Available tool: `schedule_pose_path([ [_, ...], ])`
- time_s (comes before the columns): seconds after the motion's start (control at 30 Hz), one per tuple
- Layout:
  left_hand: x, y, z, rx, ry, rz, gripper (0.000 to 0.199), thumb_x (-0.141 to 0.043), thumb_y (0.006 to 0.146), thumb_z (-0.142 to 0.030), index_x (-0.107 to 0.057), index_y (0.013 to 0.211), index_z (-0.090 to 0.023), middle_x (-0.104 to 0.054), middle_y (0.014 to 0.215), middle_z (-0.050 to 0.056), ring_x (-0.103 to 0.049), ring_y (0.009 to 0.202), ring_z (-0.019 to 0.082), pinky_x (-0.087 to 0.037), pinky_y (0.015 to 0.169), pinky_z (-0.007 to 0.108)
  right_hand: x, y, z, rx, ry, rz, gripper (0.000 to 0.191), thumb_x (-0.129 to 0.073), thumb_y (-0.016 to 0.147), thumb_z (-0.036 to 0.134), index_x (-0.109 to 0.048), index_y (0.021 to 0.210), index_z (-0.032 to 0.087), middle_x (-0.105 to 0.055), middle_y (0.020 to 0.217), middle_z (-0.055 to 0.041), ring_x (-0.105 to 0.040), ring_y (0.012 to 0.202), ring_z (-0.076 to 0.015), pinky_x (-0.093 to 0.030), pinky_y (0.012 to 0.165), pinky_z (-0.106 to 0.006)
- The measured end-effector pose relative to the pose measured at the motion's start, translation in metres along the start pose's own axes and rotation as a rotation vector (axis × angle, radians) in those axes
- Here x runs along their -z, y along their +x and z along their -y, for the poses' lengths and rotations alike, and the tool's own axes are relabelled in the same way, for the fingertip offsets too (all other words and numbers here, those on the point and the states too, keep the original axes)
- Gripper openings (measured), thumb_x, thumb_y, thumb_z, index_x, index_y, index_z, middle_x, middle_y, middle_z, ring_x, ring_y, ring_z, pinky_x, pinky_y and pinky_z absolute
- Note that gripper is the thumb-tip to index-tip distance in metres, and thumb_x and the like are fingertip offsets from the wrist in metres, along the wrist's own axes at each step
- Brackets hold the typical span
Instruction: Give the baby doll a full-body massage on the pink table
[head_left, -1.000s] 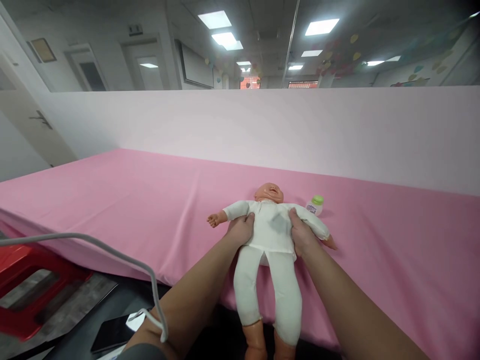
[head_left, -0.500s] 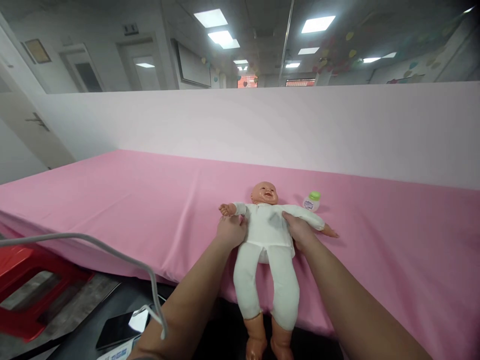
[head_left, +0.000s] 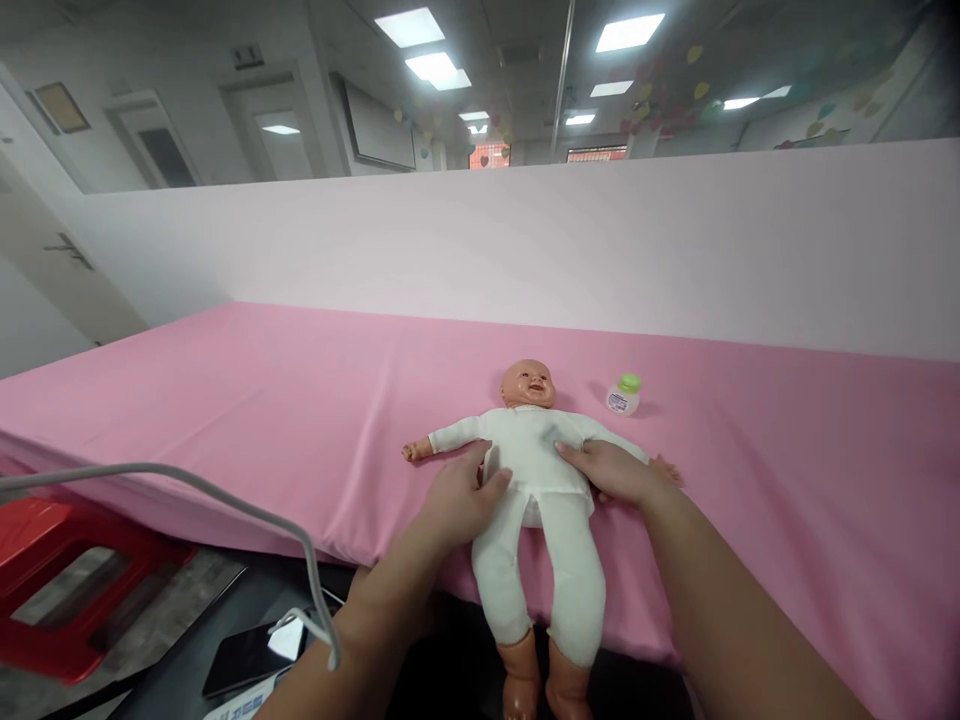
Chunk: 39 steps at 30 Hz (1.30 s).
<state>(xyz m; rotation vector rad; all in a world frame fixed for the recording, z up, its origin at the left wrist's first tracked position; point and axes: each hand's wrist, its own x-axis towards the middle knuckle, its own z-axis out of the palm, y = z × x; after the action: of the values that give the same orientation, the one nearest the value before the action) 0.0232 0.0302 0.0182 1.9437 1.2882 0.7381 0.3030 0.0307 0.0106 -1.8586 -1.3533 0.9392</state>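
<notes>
A baby doll (head_left: 529,455) in a white cloth suit lies on its back on the pink-covered table, head away from me and both arms spread out. Its brown feet hang over the near edge. My left hand (head_left: 461,498) clasps the left side of its waist, thumb on the front. On the other side my right hand (head_left: 611,470) grips the torso, its thumb resting on the belly and its fingers mostly hidden beneath the doll's side. Beyond the doll's outstretched right-hand arm stands a small clear bottle (head_left: 623,397) with a green cap.
The pink sheet (head_left: 300,400) covers a wide table against a low white wall with glass above. At lower left are a red plastic stool (head_left: 67,570), a grey cable (head_left: 225,500) and a black phone (head_left: 247,660) on a dark surface.
The doll's arm on the left has swung outward and now lies straight on the sheet. My left hand has shifted down toward the waist; my right thumb has moved inward onto the belly.
</notes>
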Motion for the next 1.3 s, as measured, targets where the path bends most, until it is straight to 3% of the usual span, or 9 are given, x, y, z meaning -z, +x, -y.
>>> schedule_pose_path([
  [0.1,-0.010,0.001,-0.003,-0.005,-0.003,0.039,0.064,-0.061,0.092,-0.054,-0.057,0.149,-0.024,-0.069,0.140,0.013,-0.065,0.127,0.037,-0.047,0.105,0.044,0.000,-0.001,0.006,-0.070,-0.100,0.124,0.059,-0.066,0.082,0.079,-0.067,0.070,0.022,-0.066,0.055,-0.0064,-0.060,0.049,-0.0231,-0.048,0.059,-0.040],
  [0.33,-0.017,0.014,0.002,-0.043,0.143,0.126,0.065,-0.052,0.098,-0.048,-0.050,0.155,-0.017,-0.054,0.155,0.017,-0.044,0.150,0.036,-0.037,0.120,0.049,-0.003,0.009,-0.006,-0.051,-0.095,0.110,0.065,-0.060,0.083,0.083,-0.071,0.081,0.019,-0.074,0.072,-0.0106,-0.067,0.062,-0.0259,-0.048,0.062,-0.038],
  [0.5,-0.016,0.027,0.002,-0.050,0.172,0.164,0.066,-0.049,0.099,-0.049,-0.048,0.157,-0.017,-0.052,0.157,0.017,-0.042,0.152,0.036,-0.036,0.120,0.049,-0.008,0.017,-0.009,0.005,-0.207,0.002,0.069,-0.055,0.086,0.083,-0.074,0.090,0.016,-0.079,0.101,-0.0186,-0.072,0.093,-0.0353,-0.049,0.081,-0.043],
  [0.6,-0.015,0.032,0.004,-0.044,0.201,0.179,0.066,-0.047,0.099,-0.049,-0.046,0.158,-0.017,-0.052,0.158,0.016,-0.043,0.151,0.035,-0.037,0.120,0.047,-0.012,0.017,-0.005,0.006,-0.268,-0.016,0.071,-0.048,0.092,0.080,-0.074,0.096,0.014,-0.077,0.108,-0.0218,-0.071,0.105,-0.0377,-0.048,0.087,-0.043],
  [0.7,-0.010,0.033,0.006,-0.043,0.221,0.161,0.067,-0.052,0.097,-0.053,-0.051,0.155,-0.020,-0.058,0.153,0.016,-0.053,0.142,0.038,-0.042,0.113,0.048,-0.009,0.010,0.004,0.002,-0.324,0.002,0.068,-0.046,0.094,0.078,-0.073,0.095,0.015,-0.077,0.107,-0.0201,-0.071,0.102,-0.0368,-0.048,0.083,-0.042],
  [0.87,0.005,0.050,-0.005,-0.091,0.246,0.023,0.049,-0.061,0.092,-0.053,-0.071,0.129,-0.023,-0.070,0.137,0.013,-0.066,0.122,0.037,-0.049,0.103,0.045,0.009,-0.008,0.029,0.044,-0.439,0.008,0.060,-0.049,0.093,0.076,-0.066,0.069,0.023,-0.077,0.084,-0.0119,-0.071,0.080,-0.0313,-0.044,0.067,-0.038],
  [0.97,0.011,0.072,-0.019,-0.086,0.232,-0.077,0.046,-0.058,0.095,-0.048,-0.070,0.129,-0.020,-0.068,0.138,0.014,-0.065,0.123,0.034,-0.047,0.106,0.044,0.021,-0.008,0.043,0.086,-0.450,-0.007,0.055,-0.054,0.092,0.073,-0.068,0.073,0.024,-0.077,0.084,-0.0097,-0.070,0.077,-0.0290,-0.040,0.062,-0.036],
  [1.1,0.009,0.107,-0.028,-0.104,0.164,-0.168,0.046,-0.058,0.095,-0.044,-0.067,0.133,-0.020,-0.064,0.143,0.014,-0.058,0.134,0.033,-0.044,0.111,0.042,0.031,0.022,0.052,0.146,-0.353,-0.096,0.049,-0.062,0.087,0.071,-0.074,0.088,0.023,-0.078,0.096,-0.0099,-0.070,0.087,-0.0293,-0.044,0.068,-0.036],
  [1.3,-0.011,0.164,-0.015,0.026,-0.152,-0.255,0.051,-0.055,0.098,-0.048,-0.062,0.139,-0.019,-0.062,0.147,0.014,-0.059,0.133,0.031,-0.045,0.108,0.040,0.017,0.109,0.048,0.133,0.136,-0.274,0.055,-0.068,0.084,0.063,-0.072,0.121,0.021,-0.072,0.128,-0.0117,-0.066,0.114,-0.0307,-0.049,0.096,-0.039],
])
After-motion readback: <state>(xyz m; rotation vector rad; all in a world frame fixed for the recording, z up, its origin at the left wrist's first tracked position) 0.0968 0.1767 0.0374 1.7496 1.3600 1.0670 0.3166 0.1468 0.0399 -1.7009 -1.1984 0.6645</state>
